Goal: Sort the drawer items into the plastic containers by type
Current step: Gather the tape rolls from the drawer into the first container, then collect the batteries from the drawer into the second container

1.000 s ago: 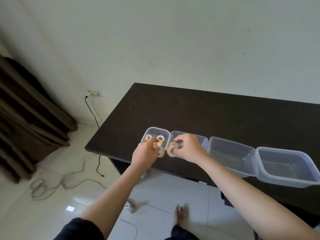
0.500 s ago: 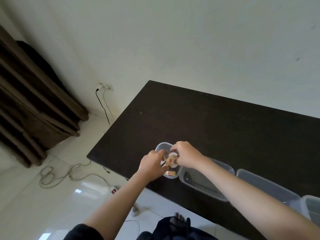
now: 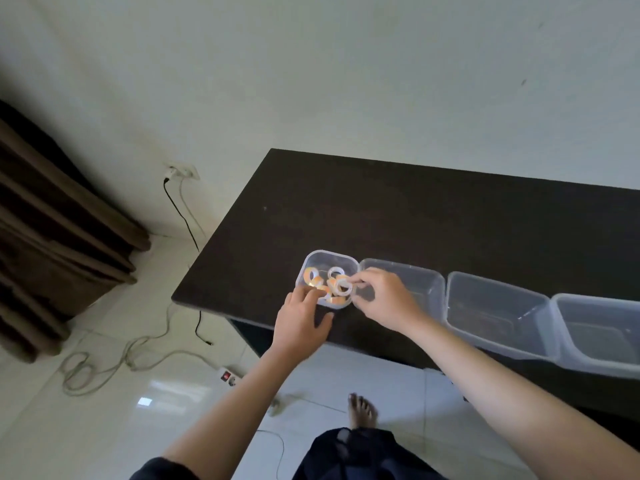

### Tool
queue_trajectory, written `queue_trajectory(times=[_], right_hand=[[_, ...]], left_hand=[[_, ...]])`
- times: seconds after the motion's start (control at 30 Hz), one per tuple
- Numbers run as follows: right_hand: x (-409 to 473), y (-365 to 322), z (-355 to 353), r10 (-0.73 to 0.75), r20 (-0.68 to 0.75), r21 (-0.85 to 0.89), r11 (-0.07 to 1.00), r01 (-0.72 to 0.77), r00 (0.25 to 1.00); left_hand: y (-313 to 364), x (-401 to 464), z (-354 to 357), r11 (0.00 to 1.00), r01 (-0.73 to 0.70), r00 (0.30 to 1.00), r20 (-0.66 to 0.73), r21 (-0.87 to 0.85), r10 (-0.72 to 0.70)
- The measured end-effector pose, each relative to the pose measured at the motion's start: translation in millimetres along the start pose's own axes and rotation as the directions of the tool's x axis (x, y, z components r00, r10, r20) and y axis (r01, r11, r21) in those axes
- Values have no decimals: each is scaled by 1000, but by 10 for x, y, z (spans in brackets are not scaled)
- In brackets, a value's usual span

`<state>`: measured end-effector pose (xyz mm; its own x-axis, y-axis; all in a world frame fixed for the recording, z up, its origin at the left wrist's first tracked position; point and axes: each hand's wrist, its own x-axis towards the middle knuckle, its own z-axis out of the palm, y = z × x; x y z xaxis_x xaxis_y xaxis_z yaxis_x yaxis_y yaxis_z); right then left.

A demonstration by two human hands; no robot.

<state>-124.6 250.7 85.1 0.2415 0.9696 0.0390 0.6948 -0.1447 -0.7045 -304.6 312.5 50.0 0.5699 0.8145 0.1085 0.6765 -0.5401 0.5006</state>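
Note:
Several small tape rolls [image 3: 313, 276], orange and clear, lie in the leftmost small plastic container [image 3: 329, 258] near the dark table's front edge. My right hand [image 3: 381, 299] reaches over that container's right rim and pinches a clear tape roll [image 3: 344, 285] between thumb and fingers. My left hand [image 3: 301, 320] rests at the container's near edge with its fingers spread and nothing in them. To the right stand three larger clear containers in a row: one [image 3: 429, 277] partly behind my right hand, a second [image 3: 495, 306] and a third [image 3: 602, 334], with nothing visible inside.
The dark table [image 3: 415, 209] stands against a pale wall. On the tiled floor lie cables [image 3: 138, 351] and a power strip [image 3: 229, 375]. Brown curtains [image 3: 52, 237] hang at the left. My bare foot [image 3: 362, 408] shows below.
My left hand has let go of its tape rolls and opened at the container's near edge. My right hand still holds a roll over the small container. The camera view shifted.

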Motion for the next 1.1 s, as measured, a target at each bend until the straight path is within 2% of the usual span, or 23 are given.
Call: queue_trajectory(times=[0.1,0.23,0.37,0.5,0.87,1.1], right_hand=[[-508,-30,74,17,-66,22,1000,-16,998],[-1233,-24,158,93,-40,-2,996,-93,995],[-1932,108,124,217,-20,-31,976,-217,976],[-2569,313,-28,341,-84,-21,939,-344,936],[-4000,1243,-844,586,-195,79,808,-583,786],[-4627,2066,-1321,641,-109,27,766,-643,759]], left_hand=[[91,-465,42,998,-15,999,44,-58,17],[203,-1050,169,995,-57,984,161,-87,71],[507,-1418,321,988,-117,941,306,-98,142],[940,-1559,547,970,-195,888,393,-145,237],[2473,-1817,1591,905,-352,735,528,-239,425],[3328,-2041,2343,913,-307,691,596,-271,409]])
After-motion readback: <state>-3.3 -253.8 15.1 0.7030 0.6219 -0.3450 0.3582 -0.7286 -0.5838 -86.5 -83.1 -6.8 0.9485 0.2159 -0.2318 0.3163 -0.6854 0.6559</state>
